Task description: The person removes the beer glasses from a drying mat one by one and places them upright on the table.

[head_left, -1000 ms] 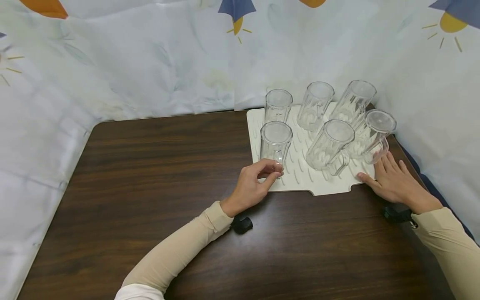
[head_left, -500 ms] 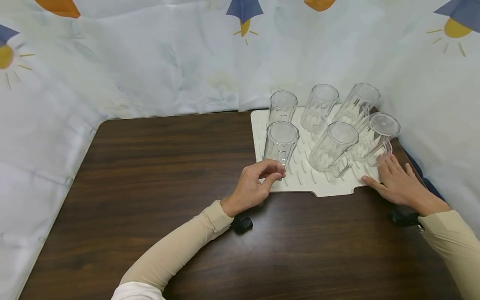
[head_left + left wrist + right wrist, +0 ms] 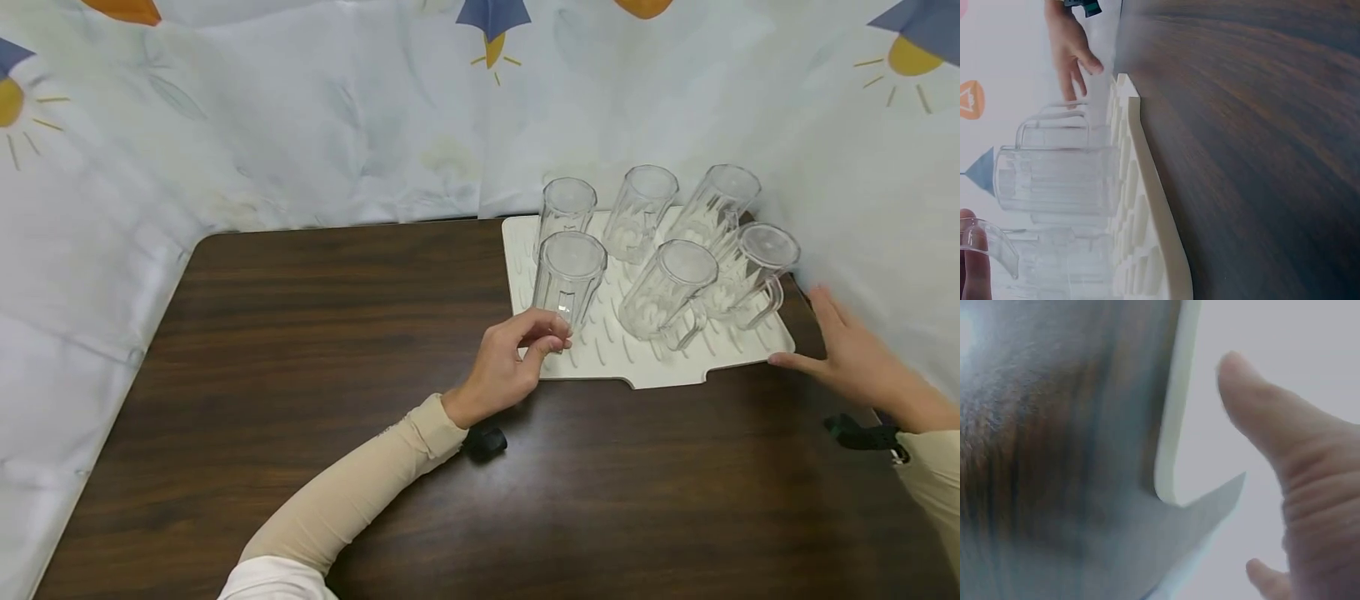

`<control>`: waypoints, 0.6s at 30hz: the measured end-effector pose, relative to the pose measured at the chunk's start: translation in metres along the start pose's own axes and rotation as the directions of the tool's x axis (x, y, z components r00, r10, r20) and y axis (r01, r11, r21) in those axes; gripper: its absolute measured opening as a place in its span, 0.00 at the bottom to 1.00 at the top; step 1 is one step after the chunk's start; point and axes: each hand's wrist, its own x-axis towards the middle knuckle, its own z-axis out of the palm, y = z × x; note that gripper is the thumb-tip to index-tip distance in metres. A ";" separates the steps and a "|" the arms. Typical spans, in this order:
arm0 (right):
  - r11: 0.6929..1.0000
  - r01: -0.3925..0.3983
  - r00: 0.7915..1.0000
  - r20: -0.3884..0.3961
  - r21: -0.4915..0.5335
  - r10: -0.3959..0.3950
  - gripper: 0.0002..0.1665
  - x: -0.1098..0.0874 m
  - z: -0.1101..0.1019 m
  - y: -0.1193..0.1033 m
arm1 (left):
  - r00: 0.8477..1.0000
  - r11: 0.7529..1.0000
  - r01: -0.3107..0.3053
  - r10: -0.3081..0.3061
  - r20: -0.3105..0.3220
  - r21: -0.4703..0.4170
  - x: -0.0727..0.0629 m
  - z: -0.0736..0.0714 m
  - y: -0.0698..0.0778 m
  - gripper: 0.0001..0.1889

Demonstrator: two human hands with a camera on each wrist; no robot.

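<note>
At the front left of a white ridged draining mat (image 3: 611,367), my left hand (image 3: 513,362) pinches the handle of a clear glass mug (image 3: 568,279). Part of that mug handle (image 3: 997,247) shows beside my fingers (image 3: 977,269) in the left wrist view. My right hand (image 3: 862,354) is off the mat's right front corner, thumb and fingers spread, holding nothing. The thumb (image 3: 1266,406) overlaps the mat in the right wrist view. Nearest to that hand on the mat is another glass mug (image 3: 761,271) with its handle to the right.
More glass mugs stand on the mat: one at back left (image 3: 566,208), one at back middle (image 3: 641,208), one at back right (image 3: 716,204) and one at front middle (image 3: 667,287). The dark wooden table (image 3: 337,333) meets a patterned white curtain (image 3: 300,125) behind and at the sides.
My right hand has come away from the mat's right front corner, moving right. The mug in my left hand has risen slightly and shifted a little right; the grip on its handle stays.
</note>
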 end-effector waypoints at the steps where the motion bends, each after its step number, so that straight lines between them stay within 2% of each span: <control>1: 1.000 -0.002 1.000 -0.028 0.011 0.003 0.66 0.000 -0.002 -0.001 | 1.000 1.000 -0.002 0.002 -0.001 0.000 0.000 -0.001 0.001 0.04; 4: 1.000 -0.017 0.989 -0.144 0.011 0.019 0.61 -0.001 -0.010 -0.007 | 1.000 1.000 -0.020 0.020 -0.007 0.004 -0.001 -0.003 0.002 0.04; 7: 0.999 -0.047 0.961 -0.274 0.006 0.047 0.56 -0.002 -0.020 -0.017 | 0.999 0.998 -0.050 0.051 -0.014 0.027 -0.001 -0.005 0.004 0.04; 8: 0.998 -0.055 0.950 -0.306 0.029 0.061 0.55 -0.001 -0.024 -0.021 | 0.998 0.997 -0.059 0.060 -0.017 0.040 -0.001 -0.005 0.004 0.04; 10: 0.986 -0.098 0.929 -0.343 0.132 0.138 0.52 -0.002 -0.031 -0.028 | 0.997 0.995 -0.072 0.073 -0.020 0.068 -0.002 -0.007 0.005 0.04; 12: 0.957 -0.138 0.897 -0.379 0.255 0.230 0.48 -0.001 -0.039 -0.036 | 0.996 0.992 -0.078 0.081 -0.022 0.100 -0.002 -0.009 0.007 0.04; 15: 0.889 -0.163 0.837 -0.418 0.428 0.354 0.43 0.002 -0.051 -0.051 | 0.995 0.987 -0.088 0.092 -0.025 0.134 -0.003 -0.012 0.010 0.04; 18: 0.857 -0.125 0.796 -0.465 0.500 0.387 0.39 0.008 -0.063 -0.068 | 0.993 0.980 -0.106 0.112 -0.024 0.168 -0.002 -0.016 0.012 0.04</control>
